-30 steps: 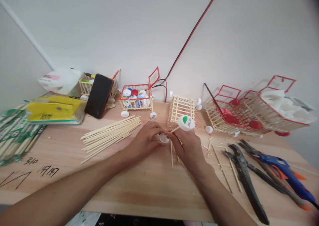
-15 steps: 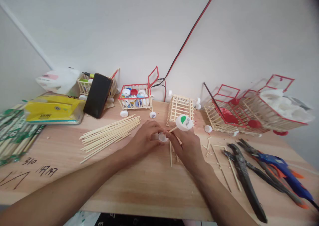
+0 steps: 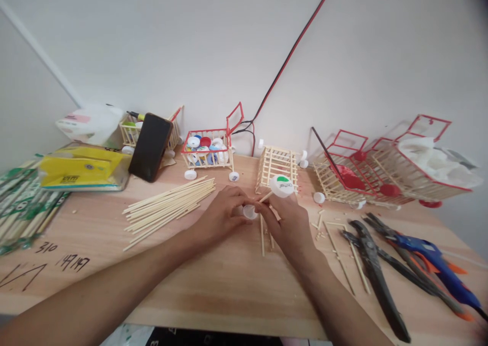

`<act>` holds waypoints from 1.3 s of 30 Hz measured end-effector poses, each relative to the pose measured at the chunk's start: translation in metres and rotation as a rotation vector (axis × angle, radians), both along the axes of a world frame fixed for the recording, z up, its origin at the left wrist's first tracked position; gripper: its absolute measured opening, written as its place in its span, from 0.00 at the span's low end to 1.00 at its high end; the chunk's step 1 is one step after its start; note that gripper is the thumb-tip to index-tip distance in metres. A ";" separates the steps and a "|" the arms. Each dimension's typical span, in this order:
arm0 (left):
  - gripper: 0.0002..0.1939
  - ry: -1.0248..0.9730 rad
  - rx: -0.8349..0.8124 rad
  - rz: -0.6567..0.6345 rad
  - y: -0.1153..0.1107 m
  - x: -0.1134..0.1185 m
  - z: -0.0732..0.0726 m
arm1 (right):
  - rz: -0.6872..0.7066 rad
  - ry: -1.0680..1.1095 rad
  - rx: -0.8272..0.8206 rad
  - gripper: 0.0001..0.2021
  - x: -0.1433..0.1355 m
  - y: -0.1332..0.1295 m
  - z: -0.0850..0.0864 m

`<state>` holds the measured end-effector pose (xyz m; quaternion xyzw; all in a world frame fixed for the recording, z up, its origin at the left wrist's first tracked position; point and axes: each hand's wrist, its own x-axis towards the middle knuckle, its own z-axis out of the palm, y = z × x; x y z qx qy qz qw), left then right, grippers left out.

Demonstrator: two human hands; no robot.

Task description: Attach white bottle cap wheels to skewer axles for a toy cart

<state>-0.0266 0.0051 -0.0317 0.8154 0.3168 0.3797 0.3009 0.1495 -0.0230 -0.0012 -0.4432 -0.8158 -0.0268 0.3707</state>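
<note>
My left hand (image 3: pixel 227 208) is closed around the edge of a small translucent white bottle cap (image 3: pixel 250 212), its hollow side facing up. Between the fingers of my right hand (image 3: pixel 287 221) is a short thin wooden stick (image 3: pixel 266 197). On the stick's far end sits a white bottle cap (image 3: pixel 281 186) with a green patch and lettering. The stick's near end is close to the left-hand cap; whether they touch is hard to tell. Just behind my right hand lies a tipped-over slatted stick cart (image 3: pixel 277 165) with white cap wheels. Loose sticks (image 3: pixel 262 236) lie under my right wrist.
Left of my arm is a fan of wooden sticks (image 3: pixel 170 208). Behind stand a phone (image 3: pixel 151 146) and a red-rimmed cart (image 3: pixel 208 150) full of caps. Pliers-like cutters (image 3: pixel 375 280) and a blue glue gun (image 3: pixel 430 254) lie right, below more carts (image 3: pixel 339 175).
The green-marked cap on the stick has turned, so its green patch now faces up toward the top edge. Both hands stay nearly in place.
</note>
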 end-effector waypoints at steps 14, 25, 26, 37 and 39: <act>0.18 0.032 0.013 0.009 0.000 -0.001 0.001 | 0.072 0.057 -0.037 0.08 0.002 -0.001 0.004; 0.13 0.000 0.004 0.007 -0.001 -0.001 0.002 | 0.052 0.015 0.008 0.10 0.004 0.003 -0.001; 0.13 -0.001 0.005 0.006 -0.001 -0.001 0.002 | 0.050 0.009 0.013 0.10 0.003 0.003 -0.001; 0.11 0.029 0.003 -0.001 -0.001 0.002 0.002 | 0.012 0.011 0.028 0.08 0.000 0.001 -0.002; 0.11 0.024 0.014 0.001 -0.001 0.002 0.002 | 0.004 0.014 0.035 0.09 0.000 0.001 -0.002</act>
